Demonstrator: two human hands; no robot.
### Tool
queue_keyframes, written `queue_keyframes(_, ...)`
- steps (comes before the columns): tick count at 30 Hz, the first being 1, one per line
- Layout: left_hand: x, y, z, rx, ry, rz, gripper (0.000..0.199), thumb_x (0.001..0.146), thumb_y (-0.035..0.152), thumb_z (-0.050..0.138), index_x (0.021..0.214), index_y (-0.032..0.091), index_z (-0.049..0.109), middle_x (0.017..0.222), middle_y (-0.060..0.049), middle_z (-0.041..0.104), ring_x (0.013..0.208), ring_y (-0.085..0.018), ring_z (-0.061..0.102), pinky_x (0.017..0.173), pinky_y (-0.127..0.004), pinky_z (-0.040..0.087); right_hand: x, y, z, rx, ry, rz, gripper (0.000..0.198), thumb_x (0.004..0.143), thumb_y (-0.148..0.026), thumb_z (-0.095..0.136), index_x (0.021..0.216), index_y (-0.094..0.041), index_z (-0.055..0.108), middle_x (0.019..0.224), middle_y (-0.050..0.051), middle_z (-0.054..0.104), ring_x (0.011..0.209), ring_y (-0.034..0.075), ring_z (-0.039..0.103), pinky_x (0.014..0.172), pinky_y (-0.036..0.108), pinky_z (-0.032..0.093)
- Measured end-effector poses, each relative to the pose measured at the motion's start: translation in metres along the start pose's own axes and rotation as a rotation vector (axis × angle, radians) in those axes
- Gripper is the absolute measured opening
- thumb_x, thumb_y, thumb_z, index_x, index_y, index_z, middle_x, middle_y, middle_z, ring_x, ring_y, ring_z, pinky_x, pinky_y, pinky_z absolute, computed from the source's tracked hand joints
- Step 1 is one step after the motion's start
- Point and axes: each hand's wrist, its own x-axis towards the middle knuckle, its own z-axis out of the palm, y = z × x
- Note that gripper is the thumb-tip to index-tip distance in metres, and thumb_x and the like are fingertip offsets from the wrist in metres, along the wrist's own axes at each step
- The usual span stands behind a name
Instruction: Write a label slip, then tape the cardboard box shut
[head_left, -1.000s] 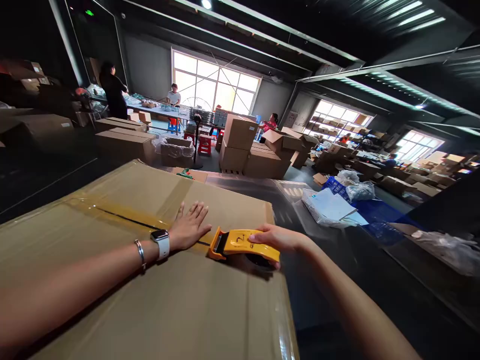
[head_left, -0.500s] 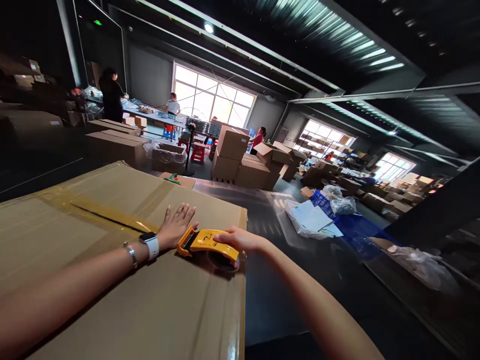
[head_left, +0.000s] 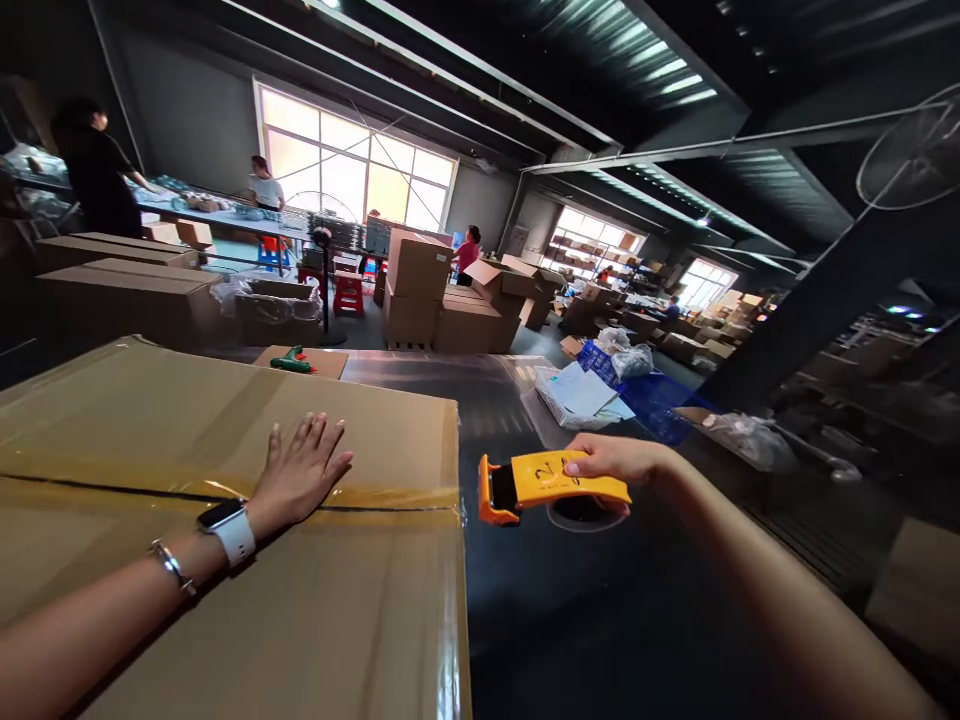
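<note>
A large cardboard box (head_left: pixel 247 610) fills the lower left, with clear yellowish tape running along the dark seam across its top. My left hand (head_left: pixel 304 470) lies flat on the box beside that seam, fingers spread, a watch and a bracelet on the wrist. Beyond the box's right edge, my right hand (head_left: pixel 619 458) grips a yellow tape dispenser (head_left: pixel 544 478) by its handle. The dispenser is held over the dark table, apart from the box, with its tape roll underneath.
On a cardboard piece behind the box lies a green hot-glue gun (head_left: pixel 292 360). A white basket with papers (head_left: pixel 581 392) and a blue crate (head_left: pixel 600 362) stand at the table's far right. Stacked cartons (head_left: pixel 416 290) and several people are farther back.
My right hand has moved the tape dispenser rightward off the box's top, past its edge. My left hand still rests on the box. The view has turned to the right.
</note>
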Motion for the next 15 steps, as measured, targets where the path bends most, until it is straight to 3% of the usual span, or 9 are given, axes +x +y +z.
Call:
queue_keyframes(7, 0.002, -0.01, -0.001, -0.027, -0.036, -0.02, 0.064, 0.098, 0.045, 0.026, 0.154, 0.016, 0.024, 0.163, -0.013, 0.014, 0.151, -0.033, 0.006, 0.118, -0.062, 0.006, 0.017, 0.002, -0.009, -0.067, -0.04, -0.085, 0.052, 0.066, -0.065, 0.07, 0.074, -0.014, 0.062, 0.053, -0.002, 0.055, 0.043, 0.008, 0.046, 0.04, 0.018, 0.036)
queue_keyframes(12, -0.002, -0.007, -0.018, -0.053, -0.084, -0.112, 0.065, 0.097, 0.047, 0.028, 0.155, 0.018, 0.025, 0.163, -0.011, 0.012, 0.151, -0.028, 0.0, 0.12, -0.055, 0.0, 0.056, 0.064, 0.009, -0.101, -0.03, -0.224, 0.063, 0.066, -0.073, 0.067, 0.077, -0.011, 0.064, 0.065, 0.0, 0.057, 0.055, 0.008, 0.045, 0.048, 0.018, 0.034)
queue_keyframes(15, -0.011, 0.019, -0.027, -0.096, -0.127, -0.246, 0.071, 0.096, 0.052, 0.028, 0.155, 0.014, 0.021, 0.163, -0.017, 0.008, 0.151, -0.032, 0.001, 0.118, -0.059, 0.002, 0.092, 0.112, 0.039, 0.032, 0.002, -0.372, 0.071, 0.064, -0.078, 0.065, 0.083, -0.01, 0.065, 0.068, 0.001, 0.058, 0.059, 0.009, 0.046, 0.052, 0.019, 0.036)
